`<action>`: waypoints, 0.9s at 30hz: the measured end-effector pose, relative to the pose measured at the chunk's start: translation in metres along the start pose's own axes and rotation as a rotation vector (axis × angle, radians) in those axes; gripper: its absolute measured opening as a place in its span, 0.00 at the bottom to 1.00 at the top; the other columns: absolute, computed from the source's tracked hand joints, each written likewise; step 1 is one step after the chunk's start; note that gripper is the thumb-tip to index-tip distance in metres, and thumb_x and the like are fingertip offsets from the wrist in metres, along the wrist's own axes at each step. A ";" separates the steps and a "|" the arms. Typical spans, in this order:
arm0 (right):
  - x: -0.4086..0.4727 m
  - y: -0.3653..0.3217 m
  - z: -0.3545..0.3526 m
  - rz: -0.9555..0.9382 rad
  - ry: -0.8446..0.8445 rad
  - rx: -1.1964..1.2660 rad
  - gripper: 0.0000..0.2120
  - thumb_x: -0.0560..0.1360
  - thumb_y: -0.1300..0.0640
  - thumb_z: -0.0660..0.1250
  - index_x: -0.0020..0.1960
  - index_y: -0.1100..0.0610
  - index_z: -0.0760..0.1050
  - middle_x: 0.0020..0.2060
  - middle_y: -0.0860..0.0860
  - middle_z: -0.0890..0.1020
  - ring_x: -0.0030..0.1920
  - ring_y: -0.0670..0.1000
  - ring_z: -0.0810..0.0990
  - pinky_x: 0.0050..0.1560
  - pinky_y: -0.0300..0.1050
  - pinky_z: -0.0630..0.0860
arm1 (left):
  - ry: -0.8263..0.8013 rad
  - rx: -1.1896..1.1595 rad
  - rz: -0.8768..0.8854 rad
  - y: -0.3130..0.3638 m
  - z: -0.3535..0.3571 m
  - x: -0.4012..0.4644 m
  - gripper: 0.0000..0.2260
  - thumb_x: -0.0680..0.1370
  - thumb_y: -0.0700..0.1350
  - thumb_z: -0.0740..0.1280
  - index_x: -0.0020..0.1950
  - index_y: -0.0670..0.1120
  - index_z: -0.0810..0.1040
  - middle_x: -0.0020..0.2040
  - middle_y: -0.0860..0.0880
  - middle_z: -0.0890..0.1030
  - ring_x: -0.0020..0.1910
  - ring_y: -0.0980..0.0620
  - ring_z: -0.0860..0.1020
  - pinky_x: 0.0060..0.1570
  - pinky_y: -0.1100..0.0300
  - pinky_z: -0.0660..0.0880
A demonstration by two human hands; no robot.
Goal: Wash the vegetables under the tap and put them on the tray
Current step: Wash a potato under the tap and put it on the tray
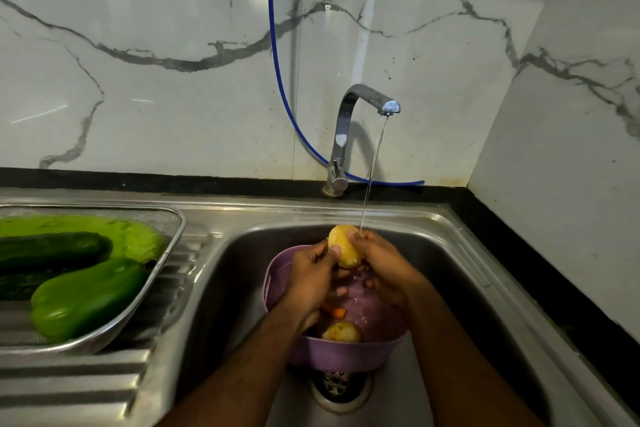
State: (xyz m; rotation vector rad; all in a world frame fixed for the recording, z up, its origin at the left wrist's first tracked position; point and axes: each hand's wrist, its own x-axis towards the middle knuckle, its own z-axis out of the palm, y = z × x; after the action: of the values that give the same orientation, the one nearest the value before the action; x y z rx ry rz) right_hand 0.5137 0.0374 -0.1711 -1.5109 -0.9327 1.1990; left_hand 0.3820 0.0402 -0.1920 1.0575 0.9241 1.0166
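Big stainless steel sink (450, 253) with a mesh metal tray (173, 229) sitting on its drainboard, already holding a dark green cucumber (52, 248) and a glossy green pepper (86, 298). Lilac plastic colander (332, 354) is down in the basin with another potato in it. Left hand (308, 281) and right hand (384, 270) both curl round a yellow potato (344, 246), right under the chrome tap (349, 135) stream.
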 end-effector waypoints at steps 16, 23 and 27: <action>0.006 0.013 0.013 -0.020 -0.011 0.101 0.13 0.81 0.48 0.68 0.61 0.54 0.76 0.50 0.61 0.84 0.41 0.56 0.85 0.41 0.56 0.84 | 0.009 -0.059 -0.026 -0.001 -0.002 0.007 0.12 0.84 0.43 0.60 0.61 0.46 0.81 0.51 0.41 0.85 0.47 0.43 0.85 0.47 0.45 0.83; 0.015 0.011 0.019 0.010 0.287 0.010 0.28 0.81 0.32 0.55 0.59 0.53 0.81 0.50 0.55 0.86 0.53 0.56 0.84 0.61 0.58 0.79 | -0.032 0.136 0.167 -0.008 0.001 0.009 0.14 0.80 0.43 0.67 0.65 0.49 0.80 0.55 0.50 0.85 0.56 0.50 0.83 0.61 0.46 0.78; 0.008 0.004 0.018 0.050 0.200 0.163 0.19 0.85 0.45 0.56 0.56 0.57 0.80 0.50 0.67 0.84 0.49 0.60 0.84 0.55 0.56 0.80 | 0.170 0.167 0.262 -0.014 0.002 0.009 0.14 0.74 0.39 0.74 0.57 0.49 0.79 0.50 0.50 0.85 0.51 0.52 0.83 0.56 0.52 0.80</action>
State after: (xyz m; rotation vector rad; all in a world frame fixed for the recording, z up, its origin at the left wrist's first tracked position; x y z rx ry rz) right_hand 0.4984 0.0476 -0.1782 -1.4981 -0.6520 1.1079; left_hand 0.3889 0.0459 -0.2055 1.2699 1.0400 1.2779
